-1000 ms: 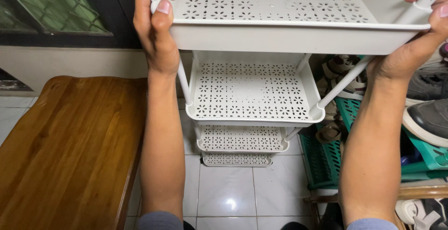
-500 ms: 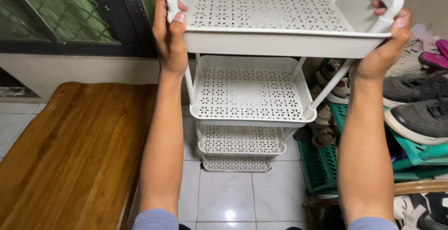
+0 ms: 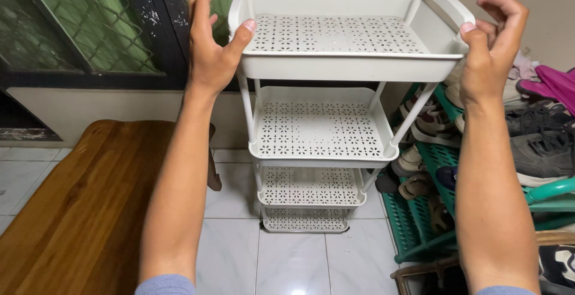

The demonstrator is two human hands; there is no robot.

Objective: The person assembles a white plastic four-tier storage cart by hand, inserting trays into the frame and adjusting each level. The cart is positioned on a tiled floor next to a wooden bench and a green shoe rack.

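Note:
A white plastic rack [image 3: 349, 67] with several perforated tiers stands upright on the white tiled floor [image 3: 291, 259]. My left hand [image 3: 211, 43] is beside the left handle of the top tier, fingers spread, thumb resting on the tray's front corner. My right hand [image 3: 488, 46] hovers at the right handle, fingers curled apart, thumb tip against the tray's right corner. Neither hand grips the rack.
A brown wooden bench [image 3: 84, 205] sits at the left. A teal shoe rack [image 3: 455, 193] filled with shoes and sandals stands at the right, close to the white rack. A dark-framed window with green glass [image 3: 90, 25] is behind.
Both hands have let go of the top tier's handles and opened. The rack now appears farther away and lower in view, resting on the floor.

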